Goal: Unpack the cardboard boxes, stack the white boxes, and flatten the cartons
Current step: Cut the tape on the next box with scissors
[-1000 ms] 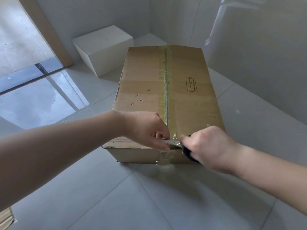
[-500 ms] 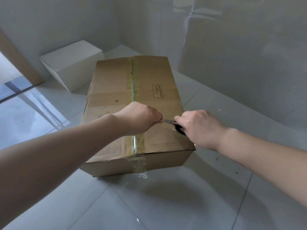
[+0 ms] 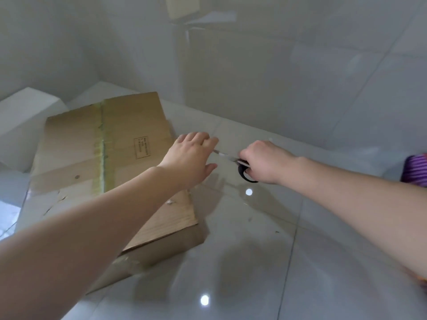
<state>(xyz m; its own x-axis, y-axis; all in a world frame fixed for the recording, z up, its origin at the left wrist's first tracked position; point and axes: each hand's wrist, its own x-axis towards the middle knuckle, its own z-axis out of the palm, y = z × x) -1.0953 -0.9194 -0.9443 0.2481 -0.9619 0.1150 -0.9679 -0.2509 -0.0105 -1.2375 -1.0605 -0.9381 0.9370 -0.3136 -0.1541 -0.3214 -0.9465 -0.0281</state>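
Saw a big cardboard box (image 3: 111,162) sitting on the glossy tiled floor (image 3: 265,262), top flaps closed with a yellowish tape seam (image 3: 101,144) running down the middle and a small printed label (image 3: 141,147) to the right of it. Spotted a white box (image 3: 20,121) just behind its far left corner, near the wall. Had the right hand (image 3: 265,162) off to the right of the carton, above the floor, fingers curled round the black handle of a pair of scissors (image 3: 235,162), blades pointed toward the other hand. Had the left hand (image 3: 194,158) reaching past the carton's right edge, fingers relaxed and mostly straight, fingertips up by the blade tip; couldn't tell if actually touching it. Also caught something purple (image 3: 416,169) at the far right edge, too cut off to name.
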